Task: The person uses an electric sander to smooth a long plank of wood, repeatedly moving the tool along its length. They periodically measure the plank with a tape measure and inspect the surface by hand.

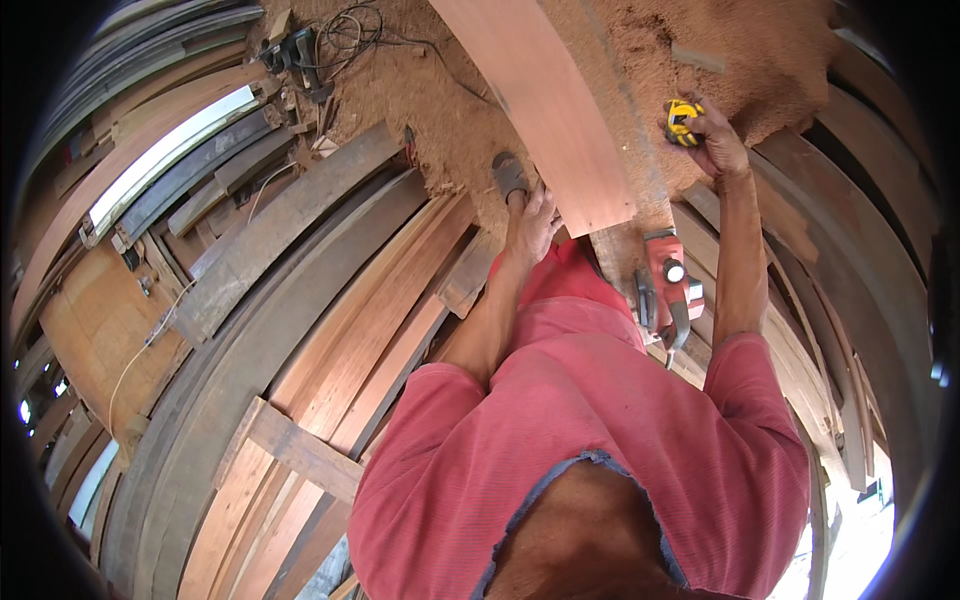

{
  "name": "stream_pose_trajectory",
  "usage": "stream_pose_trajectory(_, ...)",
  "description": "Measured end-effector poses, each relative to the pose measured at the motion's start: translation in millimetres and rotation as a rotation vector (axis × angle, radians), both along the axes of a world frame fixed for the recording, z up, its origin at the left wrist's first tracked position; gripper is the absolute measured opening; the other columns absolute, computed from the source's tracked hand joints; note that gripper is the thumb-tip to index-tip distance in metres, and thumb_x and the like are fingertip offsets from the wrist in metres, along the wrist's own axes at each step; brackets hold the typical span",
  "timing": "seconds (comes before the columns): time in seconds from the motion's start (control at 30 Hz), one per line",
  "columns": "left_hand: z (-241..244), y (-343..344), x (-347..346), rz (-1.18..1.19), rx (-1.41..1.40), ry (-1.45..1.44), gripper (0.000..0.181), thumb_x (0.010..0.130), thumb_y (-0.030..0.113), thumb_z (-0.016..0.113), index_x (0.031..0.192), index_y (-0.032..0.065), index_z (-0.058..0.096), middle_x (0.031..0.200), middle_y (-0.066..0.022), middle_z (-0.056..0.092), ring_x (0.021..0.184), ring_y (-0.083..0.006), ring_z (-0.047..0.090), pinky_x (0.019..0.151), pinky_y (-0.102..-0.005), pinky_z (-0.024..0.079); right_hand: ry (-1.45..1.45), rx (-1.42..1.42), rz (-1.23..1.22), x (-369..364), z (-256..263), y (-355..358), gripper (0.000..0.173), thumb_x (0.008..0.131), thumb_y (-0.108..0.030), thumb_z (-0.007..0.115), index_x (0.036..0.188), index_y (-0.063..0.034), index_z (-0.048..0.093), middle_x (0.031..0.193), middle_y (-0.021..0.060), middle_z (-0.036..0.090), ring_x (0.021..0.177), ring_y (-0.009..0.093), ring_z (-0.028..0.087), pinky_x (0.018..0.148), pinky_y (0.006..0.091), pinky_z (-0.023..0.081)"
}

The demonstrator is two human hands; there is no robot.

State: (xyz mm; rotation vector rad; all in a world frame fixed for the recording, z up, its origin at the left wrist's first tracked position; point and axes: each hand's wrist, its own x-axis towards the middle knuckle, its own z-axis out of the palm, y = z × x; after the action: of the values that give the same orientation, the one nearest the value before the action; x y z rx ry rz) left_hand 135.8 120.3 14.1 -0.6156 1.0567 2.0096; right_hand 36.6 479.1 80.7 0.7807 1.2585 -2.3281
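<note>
A wide reddish wooden board (pixel 551 112) runs away from the person, its near end close to the body. My left hand (pixel 534 223) is at the board's left edge near that end, fingers bent against or beside it; whether it grips the board is unclear. Right of the board, my right hand (pixel 712 139) holds a yellow and black tape measure (pixel 682 122) in its fingers, above the sawdust. No drawn-out blade can be made out. A red electric planer (pixel 664 281) rests below the right hand, beside the person's right side.
Sawdust (pixel 442 90) covers the ground. Stacked planks (pixel 300 247) lie at left, more boards (pixel 847 225) at right. A dark power tool (pixel 300 56) with a coiled cord (pixel 349 34) lies at the upper left. Red-handled pliers (pixel 409 145) lie by the left planks. A sandalled foot (pixel 510 176) shows near the left hand.
</note>
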Motion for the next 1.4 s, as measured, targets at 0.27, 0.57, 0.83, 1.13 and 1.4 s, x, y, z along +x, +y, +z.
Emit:
stream_pose_trajectory(0.27,-6.2,3.0,4.7,0.070,-0.247,0.180,0.074,0.098,0.030,0.069,0.153,-0.0020,0.031,0.131,-0.0144,0.058,0.107,-0.0197,0.062,0.084,-0.0308,0.053,0.020,0.027,0.212,23.9,35.6,-30.2,0.050,0.091,-0.020,0.068,0.135,0.0002,0.054,0.126,0.0144,0.062,0.101,0.021,0.068,0.074,0.0350,0.063)
stream_pose_trajectory(0.57,71.2,16.9,-38.9,-0.321,-0.376,0.254,0.028,0.100,0.017,0.064,0.118,-0.0053,0.062,0.110,-0.0117,0.067,0.093,-0.0174,0.063,0.082,-0.0302,0.053,0.419,0.914,0.799,31.8,80.4,-121.1,0.062,0.089,-0.031,0.068,0.141,-0.0043,0.047,0.131,0.0246,0.054,0.120,0.038,0.058,0.102,0.0442,0.048)
stream_pose_trajectory(0.83,64.3,7.2,-48.3,-0.073,0.023,0.163,0.016,0.098,0.011,0.067,0.111,0.0023,0.064,0.096,-0.0051,0.067,0.082,-0.0131,0.064,0.072,-0.0295,0.053,0.564,0.905,1.026,16.2,78.9,-140.2,0.068,0.082,-0.028,0.068,0.143,-0.0087,0.047,0.139,0.0216,0.049,0.127,0.041,0.052,0.104,0.0476,0.046)
stream_pose_trajectory(1.13,21.7,-13.8,-100.4,0.276,-0.425,0.163,0.017,0.097,0.009,0.069,0.106,-0.0029,0.062,0.081,-0.0034,0.064,0.067,-0.0092,0.059,0.060,-0.0229,0.049,0.539,1.493,1.090,-39.0,60.3,-68.9,0.049,0.087,-0.013,0.064,0.136,-0.0130,0.061,0.146,0.0165,0.048,0.132,0.034,0.048,0.111,0.0458,0.044)
stream_pose_trajectory(1.4,6.8,0.9,-99.9,0.275,-0.455,0.151,0.014,0.096,0.011,0.071,0.102,-0.0001,0.064,0.079,-0.0018,0.064,0.066,-0.0090,0.059,0.057,-0.0232,0.051,0.517,1.500,0.981,-47.5,39.5,-39.8,0.048,0.087,-0.007,0.066,0.134,-0.0134,0.063,0.149,0.0154,0.044,0.139,0.035,0.039,0.119,0.0477,0.033)
